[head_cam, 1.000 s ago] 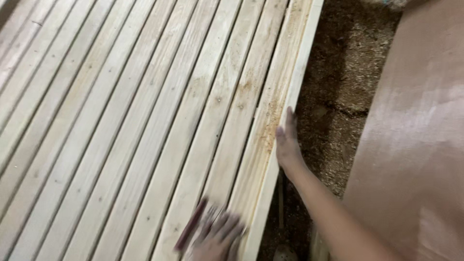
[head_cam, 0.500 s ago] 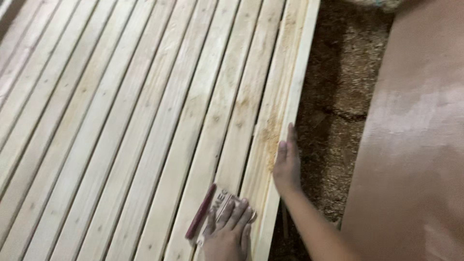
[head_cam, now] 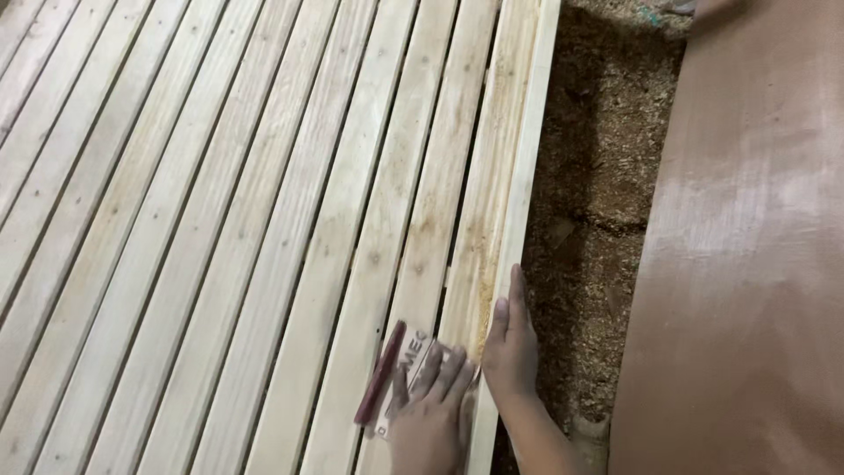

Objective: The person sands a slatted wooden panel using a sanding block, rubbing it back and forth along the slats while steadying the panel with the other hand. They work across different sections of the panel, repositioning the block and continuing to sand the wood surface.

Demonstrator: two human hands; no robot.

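Sandpaper sheet (head_cam: 400, 378) under flat left hand (head_cam: 432, 413), right hand (head_cam: 510, 347) on slat edge (head_cam: 519, 229)

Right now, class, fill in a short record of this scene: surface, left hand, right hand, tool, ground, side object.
Surface: pale wooden slats laid side by side, running diagonally
Left hand: left hand pressed flat on a folded sheet of sandpaper, red grit side showing at its edge
Right hand: right hand resting along the outermost slat, fingers extended
Ground: sawdust heaped beside the slats
Side object: smooth reddish-brown board at right
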